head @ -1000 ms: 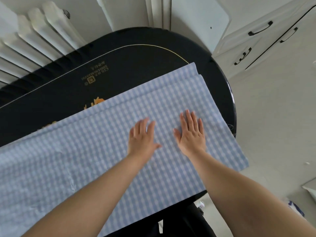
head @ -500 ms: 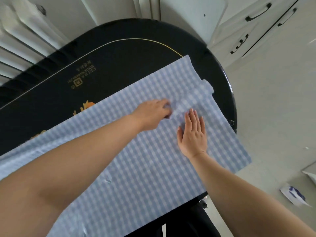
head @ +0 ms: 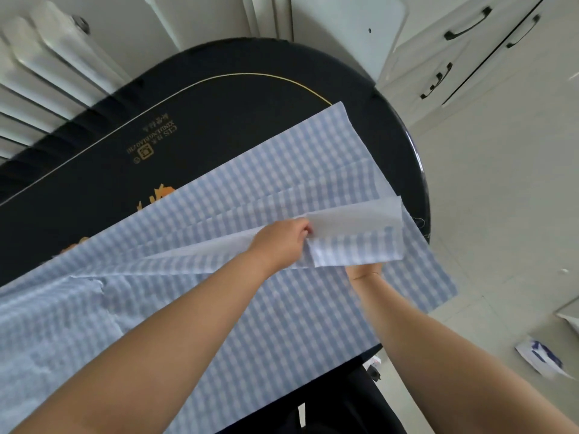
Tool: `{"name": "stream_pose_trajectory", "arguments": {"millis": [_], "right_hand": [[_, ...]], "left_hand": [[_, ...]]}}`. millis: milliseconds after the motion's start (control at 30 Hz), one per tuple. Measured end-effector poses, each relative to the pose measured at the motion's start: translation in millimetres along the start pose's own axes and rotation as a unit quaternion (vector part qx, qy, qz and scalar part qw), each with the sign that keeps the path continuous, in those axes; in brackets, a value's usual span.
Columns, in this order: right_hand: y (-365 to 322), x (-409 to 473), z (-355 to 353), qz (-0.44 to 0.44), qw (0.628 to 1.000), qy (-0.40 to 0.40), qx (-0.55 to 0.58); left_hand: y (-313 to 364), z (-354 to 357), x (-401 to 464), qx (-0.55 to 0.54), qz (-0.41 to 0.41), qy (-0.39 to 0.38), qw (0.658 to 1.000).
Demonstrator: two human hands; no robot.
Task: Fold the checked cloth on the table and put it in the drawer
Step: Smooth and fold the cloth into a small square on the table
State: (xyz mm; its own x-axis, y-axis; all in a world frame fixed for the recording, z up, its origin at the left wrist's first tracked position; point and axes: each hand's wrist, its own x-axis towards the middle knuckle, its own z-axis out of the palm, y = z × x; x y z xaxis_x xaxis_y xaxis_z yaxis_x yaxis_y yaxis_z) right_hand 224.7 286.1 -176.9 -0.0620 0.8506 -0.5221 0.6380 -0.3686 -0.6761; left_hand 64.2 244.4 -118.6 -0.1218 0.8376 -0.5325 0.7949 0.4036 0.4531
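A blue-and-white checked cloth (head: 300,327) lies stretched across the black oval table (head: 225,114), its right end hanging past the table's edge. My left hand (head: 282,242) pinches the edge of an upper layer near the cloth's right end and holds it lifted, so a flap is turned back with its paler underside showing. My right hand (head: 365,271) sits under that flap. Only its wrist shows, and its fingers are hidden. White cabinet drawers (head: 438,79) with black handles stand at the upper right, all closed.
A white radiator (head: 47,64) runs along the wall at the upper left. Pale floor lies to the right, with a crumpled white-and-blue wrapper (head: 542,357) on it. A dark shape (head: 341,405) sits under the table's near edge.
My left hand reached right, pinched an upper layer of the cloth and pulled it up and back towards me. The flap now covers my right hand, which lay flat and visible before.
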Motion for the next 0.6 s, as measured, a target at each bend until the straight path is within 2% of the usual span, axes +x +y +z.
{"name": "stream_pose_trajectory", "arguments": {"millis": [33, 67, 133, 200, 233, 300, 367, 433, 500, 600], "right_hand": [[-1.0, 0.8, -5.9, 0.015, 0.999, 0.023, 0.040], [-4.2, 4.0, -14.4, -0.034, 0.993, 0.083, 0.079], [-19.9, 11.7, -42.9, -0.022, 0.949, 0.187, 0.254], [-26.3, 21.6, -69.6, -0.029, 0.946, 0.241, 0.215], [-27.6, 26.7, -80.7, -0.075, 0.948, 0.254, 0.176], [-40.3, 29.4, -92.3, -0.189, 0.952, 0.220, 0.094], [-62.8, 35.2, -91.8, -0.209, 0.971, 0.111, 0.014], [-81.0, 53.5, -85.9, -0.146, 0.983, 0.010, -0.109], [-95.6, 72.6, -78.5, -0.054, 0.981, -0.061, -0.175], [-103.8, 87.6, -65.7, 0.017, 0.982, -0.090, -0.166]], "left_hand": [[-1.6, 4.7, -1.3, 0.010, 0.004, -0.020, 1.000], [-4.6, 9.5, -3.8, 0.025, 0.003, -0.027, 0.999], [-9.6, 18.3, -9.7, 0.112, 0.006, 0.006, 0.994], [-13.7, 24.4, -12.6, 0.188, -0.002, 0.048, 0.981], [-15.4, 24.9, -12.4, 0.196, -0.021, 0.051, 0.979], [-18.3, 24.5, -9.4, 0.193, -0.056, 0.052, 0.978], [-17.7, 23.4, -7.7, 0.223, -0.043, 0.070, 0.971], [-12.9, 23.4, -10.0, 0.249, -0.018, 0.089, 0.964], [-6.2, 24.2, -13.8, 0.239, -0.016, 0.106, 0.965], [2.9, 30.3, -24.0, 0.266, 0.006, 0.119, 0.956]]}}
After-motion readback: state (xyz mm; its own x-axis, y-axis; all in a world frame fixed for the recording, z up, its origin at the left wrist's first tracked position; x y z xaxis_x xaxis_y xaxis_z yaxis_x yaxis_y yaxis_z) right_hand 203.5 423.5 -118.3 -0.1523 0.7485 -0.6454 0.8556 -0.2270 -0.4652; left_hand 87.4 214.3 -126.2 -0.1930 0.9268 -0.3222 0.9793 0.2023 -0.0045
